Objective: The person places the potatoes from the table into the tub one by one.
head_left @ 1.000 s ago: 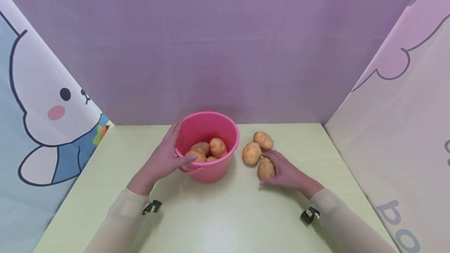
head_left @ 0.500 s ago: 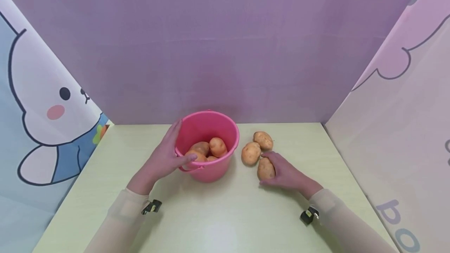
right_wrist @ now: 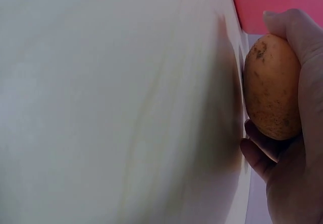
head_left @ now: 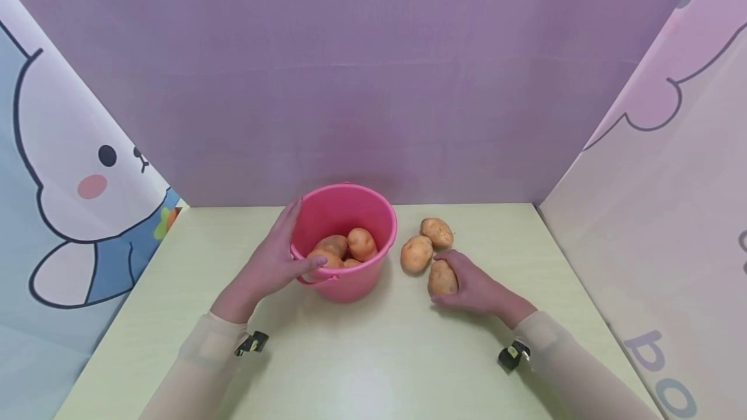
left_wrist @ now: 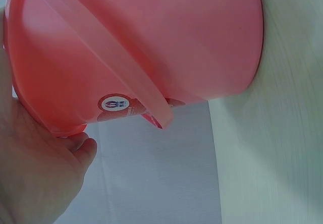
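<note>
A pink bucket (head_left: 348, 284) stands on the table, with several potatoes (head_left: 362, 245) inside. My left hand (head_left: 274, 264) grips its left rim, the thumb reaching over the near edge. In the left wrist view the bucket's handle (left_wrist: 101, 47) hangs down along its side, past a round printed label (left_wrist: 115, 104). To the right of the bucket, my right hand (head_left: 475, 287) holds a brown potato (head_left: 442, 279) between thumb and fingers. Dark specks show on that potato (right_wrist: 272, 88) in the right wrist view, where it sits close to the tabletop. Both wrists wear a small black camera.
Two loose potatoes lie between the bucket and the right hand: one nearer (head_left: 417, 255), one behind it (head_left: 437, 233). The pale table (head_left: 362, 355) meets a purple backdrop (head_left: 362, 83) at the back. Printed cartoon panels (head_left: 671, 212) flank it left and right.
The potato in my right hand has shifted very slightly to the right. My left hand and the bucket stay in the same place.
</note>
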Demonstrator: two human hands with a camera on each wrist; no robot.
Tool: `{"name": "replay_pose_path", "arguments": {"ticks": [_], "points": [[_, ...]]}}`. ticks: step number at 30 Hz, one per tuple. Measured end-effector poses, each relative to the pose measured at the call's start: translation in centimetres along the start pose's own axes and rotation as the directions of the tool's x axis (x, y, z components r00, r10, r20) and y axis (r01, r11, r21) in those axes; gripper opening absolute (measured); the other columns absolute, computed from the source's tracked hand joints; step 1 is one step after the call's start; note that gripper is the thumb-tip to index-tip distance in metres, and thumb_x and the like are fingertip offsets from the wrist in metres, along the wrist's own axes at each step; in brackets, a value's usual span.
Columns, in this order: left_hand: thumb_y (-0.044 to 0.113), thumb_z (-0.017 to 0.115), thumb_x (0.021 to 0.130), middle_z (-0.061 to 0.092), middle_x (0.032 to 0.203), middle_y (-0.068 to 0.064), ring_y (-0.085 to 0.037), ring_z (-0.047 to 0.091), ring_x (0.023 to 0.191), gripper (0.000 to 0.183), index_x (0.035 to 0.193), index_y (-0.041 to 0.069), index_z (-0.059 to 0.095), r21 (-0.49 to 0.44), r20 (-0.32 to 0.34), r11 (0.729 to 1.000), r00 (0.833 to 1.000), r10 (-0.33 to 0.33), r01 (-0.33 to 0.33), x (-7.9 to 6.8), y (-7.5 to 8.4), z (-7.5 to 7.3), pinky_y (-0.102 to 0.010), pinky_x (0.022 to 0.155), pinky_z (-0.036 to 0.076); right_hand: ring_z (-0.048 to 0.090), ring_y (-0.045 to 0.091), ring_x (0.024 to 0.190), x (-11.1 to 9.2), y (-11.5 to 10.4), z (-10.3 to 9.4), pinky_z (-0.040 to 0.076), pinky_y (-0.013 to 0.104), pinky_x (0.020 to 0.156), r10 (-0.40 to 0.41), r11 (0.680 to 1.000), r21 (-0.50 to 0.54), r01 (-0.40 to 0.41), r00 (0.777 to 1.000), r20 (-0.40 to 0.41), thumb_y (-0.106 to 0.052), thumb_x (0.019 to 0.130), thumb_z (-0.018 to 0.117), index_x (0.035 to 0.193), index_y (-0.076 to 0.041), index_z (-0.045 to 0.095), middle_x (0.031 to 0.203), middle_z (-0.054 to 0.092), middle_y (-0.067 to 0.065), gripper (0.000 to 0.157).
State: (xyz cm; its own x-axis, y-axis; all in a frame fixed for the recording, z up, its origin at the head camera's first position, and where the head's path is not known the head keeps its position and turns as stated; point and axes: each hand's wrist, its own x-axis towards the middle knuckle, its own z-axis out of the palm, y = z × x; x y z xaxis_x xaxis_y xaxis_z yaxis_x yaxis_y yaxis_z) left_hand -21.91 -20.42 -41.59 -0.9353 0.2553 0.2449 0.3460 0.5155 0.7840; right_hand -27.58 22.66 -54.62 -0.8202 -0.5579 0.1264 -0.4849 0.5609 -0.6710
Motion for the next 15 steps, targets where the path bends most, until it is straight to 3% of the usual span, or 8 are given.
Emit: {"name": "replay_pose_path", "arguments": {"ticks": [5, 11, 15], "points": [[0.037, 0.090, 0.075, 0.026, 0.161, 0.005, -0.028, 0.040, 0.139, 0.115, 0.161, 0.042, 0.014, -0.008, -0.025, 1.000, 1.000, 0.013, -0.013, 0.6, -3.0, 0.7, -0.054, 0.086, 0.058, 0.058, 0.014, 0.111, 0.1, 0.0, -0.1, 0.051, 0.044, 0.096, 0.005, 1.000, 0.026, -0.005, 1.000, -0.008, -0.043, 0.072, 0.091, 0.140, -0.009, 0.048, 0.127, 0.054, -0.006, 0.088], [0.038, 0.090, 0.076, 0.026, 0.160, 0.005, -0.029, 0.040, 0.139, 0.114, 0.161, 0.044, 0.013, -0.007, -0.018, 1.000, 1.000, 0.010, -0.010, 0.6, -3.1, 0.6, -0.053, 0.085, 0.059, 0.058, 0.016, 0.111, 0.3, -0.4, -0.6, 0.051, 0.045, 0.097, -0.001, 1.000, 0.029, 0.001, 1.000, -0.029, -0.037, 0.072, 0.091, 0.138, -0.009, 0.050, 0.125, 0.055, -0.005, 0.083], [0.038, 0.089, 0.076, 0.024, 0.162, 0.003, -0.030, 0.038, 0.140, 0.115, 0.162, 0.038, 0.013, 0.019, -0.014, 1.000, 1.000, 0.013, -0.013, 0.5, -3.0, 0.6, -0.055, 0.087, 0.058, 0.058, 0.017, 0.112, 0.5, -0.7, -1.0, 0.051, 0.046, 0.097, 0.001, 1.000, 0.024, 0.000, 0.999, -0.034, -0.037, 0.072, 0.091, 0.139, -0.009, 0.049, 0.127, 0.056, -0.004, 0.083]]}}
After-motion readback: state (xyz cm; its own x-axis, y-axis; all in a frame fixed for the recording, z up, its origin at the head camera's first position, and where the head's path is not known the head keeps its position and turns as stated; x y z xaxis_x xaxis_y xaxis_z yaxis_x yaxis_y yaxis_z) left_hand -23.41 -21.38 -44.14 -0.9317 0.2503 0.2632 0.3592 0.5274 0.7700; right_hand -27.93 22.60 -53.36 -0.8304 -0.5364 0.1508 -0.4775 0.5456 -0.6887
